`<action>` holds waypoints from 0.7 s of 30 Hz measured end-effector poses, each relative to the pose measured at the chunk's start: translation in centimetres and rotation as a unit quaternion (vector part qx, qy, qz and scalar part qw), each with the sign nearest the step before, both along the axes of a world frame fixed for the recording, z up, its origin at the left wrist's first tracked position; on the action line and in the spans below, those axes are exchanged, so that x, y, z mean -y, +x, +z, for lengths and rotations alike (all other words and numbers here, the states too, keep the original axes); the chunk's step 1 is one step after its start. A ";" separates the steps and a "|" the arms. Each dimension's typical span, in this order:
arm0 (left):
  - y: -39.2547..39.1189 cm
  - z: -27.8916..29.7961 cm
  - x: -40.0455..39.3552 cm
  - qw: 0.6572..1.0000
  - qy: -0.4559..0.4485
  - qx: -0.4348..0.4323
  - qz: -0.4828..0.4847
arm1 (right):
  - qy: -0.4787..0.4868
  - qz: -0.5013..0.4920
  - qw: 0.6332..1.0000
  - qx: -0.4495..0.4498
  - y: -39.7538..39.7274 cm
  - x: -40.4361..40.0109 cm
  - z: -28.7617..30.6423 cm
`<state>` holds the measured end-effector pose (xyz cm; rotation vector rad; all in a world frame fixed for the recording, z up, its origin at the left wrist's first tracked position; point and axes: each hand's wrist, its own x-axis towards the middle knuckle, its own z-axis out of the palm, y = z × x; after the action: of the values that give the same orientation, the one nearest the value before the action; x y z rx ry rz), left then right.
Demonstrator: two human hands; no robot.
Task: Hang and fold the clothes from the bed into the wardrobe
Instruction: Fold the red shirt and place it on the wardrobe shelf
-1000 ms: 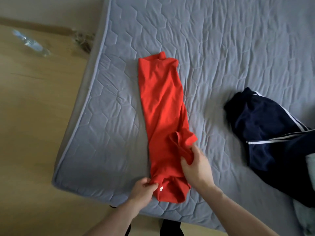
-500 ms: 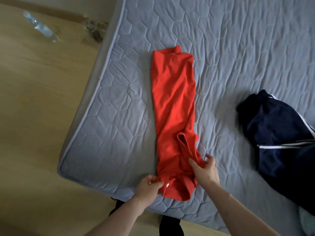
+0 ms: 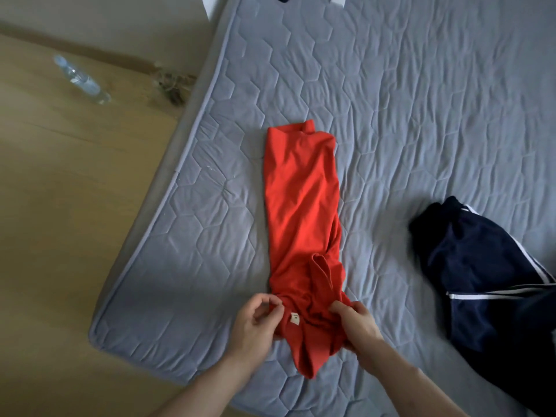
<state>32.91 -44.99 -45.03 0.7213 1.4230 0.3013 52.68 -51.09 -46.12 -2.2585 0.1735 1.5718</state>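
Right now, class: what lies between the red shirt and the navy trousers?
Only bare quilted mattress lies between red shirt and navy trousers, in the head view.

A shirt point(image 3: 301, 212) lies lengthwise on the bed point(image 3: 421, 115), trousers point(image 3: 487, 281) to its right (well apart); a bottle point(image 3: 81, 79) on the floor point(image 3: 60, 206), left.

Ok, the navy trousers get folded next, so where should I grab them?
Grip the navy trousers at the bunched end nearest the red shirt, reaching from the left; it lies free on the mattress, while the rest runs out of frame.
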 end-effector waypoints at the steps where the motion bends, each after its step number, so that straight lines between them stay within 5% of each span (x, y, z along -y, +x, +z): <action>1: 0.7 0.7 -1.3 0.999 -0.021 0.018 0.031 | 0.002 -0.004 1.000 -0.004 0.5 -1.0 0.5; 7: 4.8 5.2 -12.1 0.976 -0.115 0.134 0.126 | 0.065 -0.026 0.998 0.004 5.0 -10.4 4.7; 16: 11.2 8.0 -29.4 0.981 -0.018 0.155 0.117 | 0.221 -0.118 0.968 0.026 11.2 -27.1 8.1; 19: 11.5 6.2 -32.2 0.994 0.036 0.072 0.077 | 0.256 -0.140 0.956 0.044 11.2 -29.4 7.5; 21: 10.7 3.7 -31.9 0.996 0.079 -0.045 0.003 | 0.205 -0.047 0.969 0.132 10.2 -28.5 5.8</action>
<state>43.57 -13.06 -41.38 0.8688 1.4974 0.3927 62.87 -22.60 -40.31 -2.0654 -0.1083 1.1191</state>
